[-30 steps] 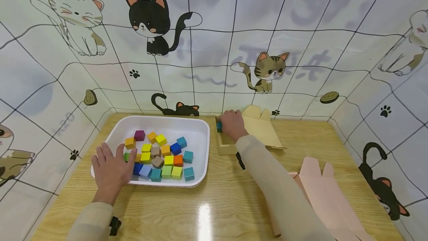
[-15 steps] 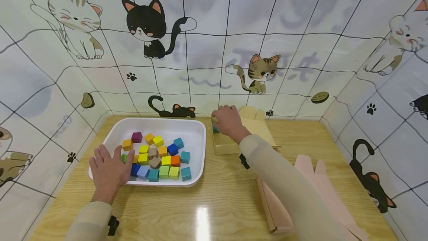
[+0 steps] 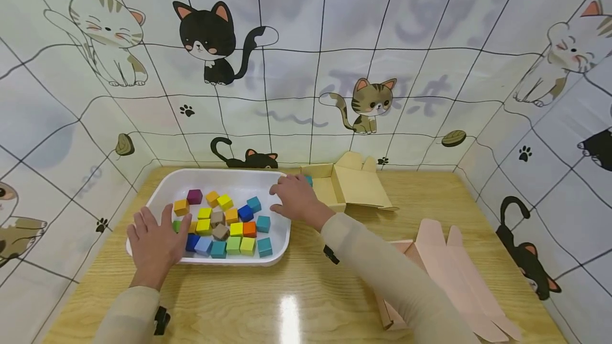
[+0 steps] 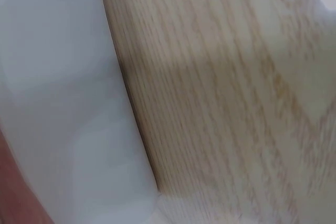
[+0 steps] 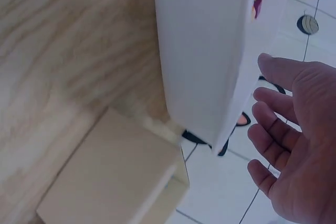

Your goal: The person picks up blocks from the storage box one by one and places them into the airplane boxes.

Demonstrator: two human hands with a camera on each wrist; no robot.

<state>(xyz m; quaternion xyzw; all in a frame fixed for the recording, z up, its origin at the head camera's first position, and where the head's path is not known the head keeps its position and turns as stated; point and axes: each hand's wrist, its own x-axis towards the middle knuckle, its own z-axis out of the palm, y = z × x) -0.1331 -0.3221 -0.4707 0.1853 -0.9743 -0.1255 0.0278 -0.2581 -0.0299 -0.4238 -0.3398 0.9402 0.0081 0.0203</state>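
Observation:
Colourful wooden cubes lie loose in a white plastic tray. My left hand rests over the tray's left front rim, fingers spread, beside a green cube. Above the tray's right rim is my right hand, with nothing in it; the right wrist view shows its fingers slightly bent and apart from the thumb. Just behind that hand, a teal cube sits in the left end of a small yellow cardboard box, partly hidden. The left wrist view has mostly tray wall and table.
The yellow box's lid is folded back to the right. A pink cardboard box with its lid laid back stands at the front right, partly under the right sleeve. Cat-printed cloth walls border the wooden table.
My right hand has come out of the yellow box and moved left to the tray's right rim, leaving the teal cube in the box. The left hand has stayed put. The head view shifted slightly.

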